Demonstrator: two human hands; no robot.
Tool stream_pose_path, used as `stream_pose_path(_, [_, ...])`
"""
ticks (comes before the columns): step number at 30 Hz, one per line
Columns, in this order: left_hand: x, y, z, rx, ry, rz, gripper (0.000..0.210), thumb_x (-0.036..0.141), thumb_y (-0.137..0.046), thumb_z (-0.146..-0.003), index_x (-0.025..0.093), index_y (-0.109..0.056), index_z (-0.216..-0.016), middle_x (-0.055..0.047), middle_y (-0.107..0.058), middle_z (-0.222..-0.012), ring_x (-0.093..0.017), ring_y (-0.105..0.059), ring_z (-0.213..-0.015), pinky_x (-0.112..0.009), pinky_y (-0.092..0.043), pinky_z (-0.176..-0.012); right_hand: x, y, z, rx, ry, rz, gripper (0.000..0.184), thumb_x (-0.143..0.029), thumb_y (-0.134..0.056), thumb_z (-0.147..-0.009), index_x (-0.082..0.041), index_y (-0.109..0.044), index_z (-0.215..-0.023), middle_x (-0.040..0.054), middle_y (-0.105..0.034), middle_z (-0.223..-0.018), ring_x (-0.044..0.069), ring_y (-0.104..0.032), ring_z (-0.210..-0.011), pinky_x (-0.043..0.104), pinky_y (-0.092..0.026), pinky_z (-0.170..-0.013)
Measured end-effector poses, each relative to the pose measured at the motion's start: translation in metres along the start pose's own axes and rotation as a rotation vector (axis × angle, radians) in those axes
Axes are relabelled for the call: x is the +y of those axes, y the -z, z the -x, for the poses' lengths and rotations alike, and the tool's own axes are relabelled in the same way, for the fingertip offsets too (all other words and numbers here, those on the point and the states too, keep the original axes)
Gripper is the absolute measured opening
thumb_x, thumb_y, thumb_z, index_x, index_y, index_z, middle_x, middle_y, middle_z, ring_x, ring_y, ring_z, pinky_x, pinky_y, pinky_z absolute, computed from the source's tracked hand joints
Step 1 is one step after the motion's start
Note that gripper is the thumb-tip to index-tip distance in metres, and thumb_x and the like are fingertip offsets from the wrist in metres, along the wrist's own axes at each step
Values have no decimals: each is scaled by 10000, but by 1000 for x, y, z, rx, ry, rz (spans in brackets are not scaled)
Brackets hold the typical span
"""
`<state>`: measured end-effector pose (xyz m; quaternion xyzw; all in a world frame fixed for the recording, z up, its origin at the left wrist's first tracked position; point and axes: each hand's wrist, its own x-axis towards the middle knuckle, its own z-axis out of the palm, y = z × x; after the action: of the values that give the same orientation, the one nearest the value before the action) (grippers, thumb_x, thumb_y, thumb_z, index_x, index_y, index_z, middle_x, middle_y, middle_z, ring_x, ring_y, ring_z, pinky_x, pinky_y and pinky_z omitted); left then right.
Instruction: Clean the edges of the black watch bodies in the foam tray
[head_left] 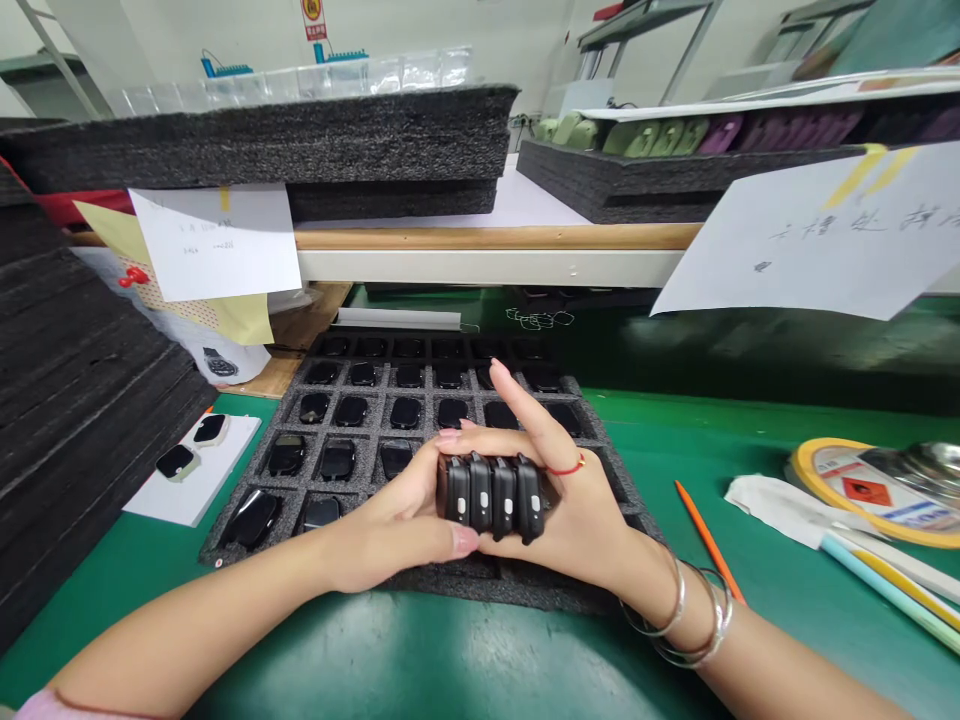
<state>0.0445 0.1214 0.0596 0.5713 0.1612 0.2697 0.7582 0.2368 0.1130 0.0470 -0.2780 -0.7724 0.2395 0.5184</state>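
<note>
Left hand (379,540) and right hand (585,510), half-curled, clasp four black watches (493,498).
Their row runs palm to palm, above the foam tray (540,592).

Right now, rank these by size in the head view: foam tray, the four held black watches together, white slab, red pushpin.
1. Foam tray
2. Black watches and white slab: too alike to rank
3. Red pushpin
</note>
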Motion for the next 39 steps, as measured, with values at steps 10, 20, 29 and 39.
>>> stream_pose_path(10, [8,-8,-3,81,-35,-164,447,291,-570,-987,197,-386,-1383,-139,-496,-1427,-286,-433,-1379,-440,-368,-1140,0,-1,-1,-8,61,21,1005,-132,-789,-788,-299,-213,-1595,51,-531,-1470,209,-674,-1147,399,-497,-1134])
stream_pose_path(20, [2,-15,-4,240,-33,-203,451,261,-707,-875,207,-452,-1243,-101,-580,-1280,-264,-562,-1240,-400,-483,-1032,-4,-1,0,-62,73,49,980,-152,-761,-848,-311,-162,-1607,76,-481,-1509,231,-629,-1220,423,-482,-1146])
stream_pose_path(29, [4,-14,-9,257,-103,-209,428,232,-799,-792,183,-561,-1144,-94,-646,-1203,-283,-610,-1168,-423,-486,-1007,-6,-3,-2,-97,117,121,942,-154,-685,-904,-275,-82,-1618,62,-625,-1367,231,-602,-1257,420,-492,-1129])
stream_pose_path(39, [4,-17,-3,337,-201,-360,543,182,-872,-736,218,-556,-1176,-63,-718,-1131,-258,-689,-1057,-359,-550,-921,-16,3,-1,-22,135,64,1014,-613,-724,-839,-282,-154,-1608,119,-531,-1447,340,-470,-1371,565,-338,-1194])
